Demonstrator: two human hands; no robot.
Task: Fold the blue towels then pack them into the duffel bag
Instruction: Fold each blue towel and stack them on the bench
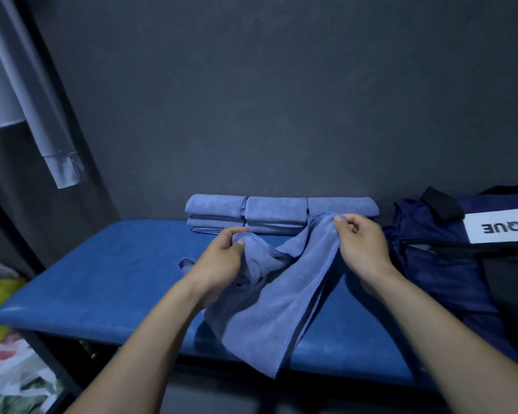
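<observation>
Both hands hold one unfolded blue towel (269,297) up off the padded blue bench (108,276), likely to find its corners and let it hang straight before the first fold. The left hand (222,258) pinches a bunched edge between thumb and curled fingers, and the right hand (361,246) pinches the upper hem at about two o'clock from the left, so the hem sags in a slack dip between them. From there the cloth drapes toward six o'clock and hangs past the bench's near edge; it looks soft and thin, with a stitched border and a small hanging loop (187,264) sticking out at nine o'clock of the left hand. Folded towels (277,213) sit in neat stacks at twelve o'clock, against the dark wall, probably parked there out of the folding space until packing. The navy duffel bag (443,264) lies at three o'clock on the bench, within reach for that later step, and I cannot tell whether it is open.
</observation>
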